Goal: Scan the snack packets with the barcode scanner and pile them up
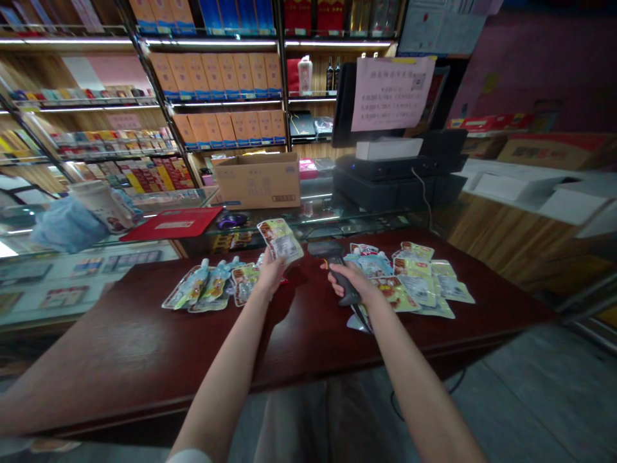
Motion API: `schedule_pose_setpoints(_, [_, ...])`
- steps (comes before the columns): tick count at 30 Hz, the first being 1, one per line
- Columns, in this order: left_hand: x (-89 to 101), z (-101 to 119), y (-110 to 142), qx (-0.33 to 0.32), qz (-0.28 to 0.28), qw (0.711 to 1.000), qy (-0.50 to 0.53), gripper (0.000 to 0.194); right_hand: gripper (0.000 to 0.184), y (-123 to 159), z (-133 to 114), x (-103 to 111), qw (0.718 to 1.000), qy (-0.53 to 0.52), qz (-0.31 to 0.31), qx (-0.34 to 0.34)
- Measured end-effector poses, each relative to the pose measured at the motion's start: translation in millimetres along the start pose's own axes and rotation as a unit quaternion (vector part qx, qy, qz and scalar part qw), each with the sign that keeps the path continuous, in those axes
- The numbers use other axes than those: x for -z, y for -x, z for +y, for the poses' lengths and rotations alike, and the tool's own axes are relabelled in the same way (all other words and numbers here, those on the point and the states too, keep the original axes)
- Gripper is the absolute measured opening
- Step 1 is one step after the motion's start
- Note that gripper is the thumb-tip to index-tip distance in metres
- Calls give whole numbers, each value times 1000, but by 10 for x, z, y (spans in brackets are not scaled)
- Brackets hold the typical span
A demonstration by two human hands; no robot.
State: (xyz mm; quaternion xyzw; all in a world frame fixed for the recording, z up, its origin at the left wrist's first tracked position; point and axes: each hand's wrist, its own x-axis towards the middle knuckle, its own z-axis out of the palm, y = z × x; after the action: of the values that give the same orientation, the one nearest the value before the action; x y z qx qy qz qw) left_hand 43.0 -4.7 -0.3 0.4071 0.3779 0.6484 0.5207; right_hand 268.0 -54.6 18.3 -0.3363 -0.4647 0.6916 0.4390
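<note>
My left hand [271, 276] grips a snack packet [281, 240] by its lower end and holds it up above the table, its silvery printed patch facing me. In my right hand [354, 281] is a dark barcode scanner [345, 283], its head turned toward that packet and a small gap between them. Left of my left hand lies a group of snack packets and spouted pouches [205, 286]. To the right of the scanner is a larger heap of similar packets [417, 280], partly overlapping. The scanner's cable [362, 319] hangs below its handle.
A dark red wooden table [144, 360] spans the front. Behind it a glass counter carries a cardboard box [258, 181], a red mat [173, 223], a purple mouse [232, 220], a cup [103, 204] and a monitor [344, 106] with a paper sign. Stocked shelves stand behind.
</note>
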Motion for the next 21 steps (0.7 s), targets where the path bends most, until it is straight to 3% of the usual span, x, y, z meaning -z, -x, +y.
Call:
schedule_pose_setpoints(5, [-20,-21,17,5,-14,1000,16,63,39,-43,143,13,1000,-13,23,0])
schedule_pose_setpoints(12, [-27,-26,115,-26,-42,998,-37,66,35,20,144,61,999,-24,18,20])
schedule_pose_setpoints(21, [36,-4,128,-36,-20,997,-62,62,39,85,140,31,999,-38,12,21])
